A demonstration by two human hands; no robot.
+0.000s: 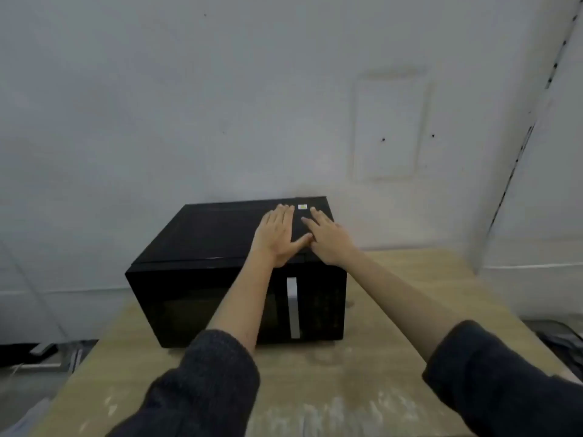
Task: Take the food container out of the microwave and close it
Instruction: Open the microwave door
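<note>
You are facing a black, box-shaped microwave [220, 266] sitting on the far left part of a pale, worn wooden table [394, 310], with a grey-white wall behind it. Going from the left, its dark glass door [195, 307] is lying flush with the front, so it is looking shut, and nothing is showing through the glass. To the right of the door, a vertical silver handle strip [293, 307] is running down the front face.

Your left hand [277, 236] is resting palm-down on the right part of the microwave's top, fingers spread flat and gripping nothing. Just beside it, your right hand [326, 239] is lying flat in the same way, fingers splayed and holding nothing; the left thumb and the right hand are looking close to touching. A small pale sticker [302, 206] is sitting near the far edge, between the fingertips of both hands.

The food container is not showing anywhere; I judge it is inside the closed microwave, though that cannot be seen. So nothing of the task looks done: opening the door, lifting the container out and closing up are all remaining.
</note>
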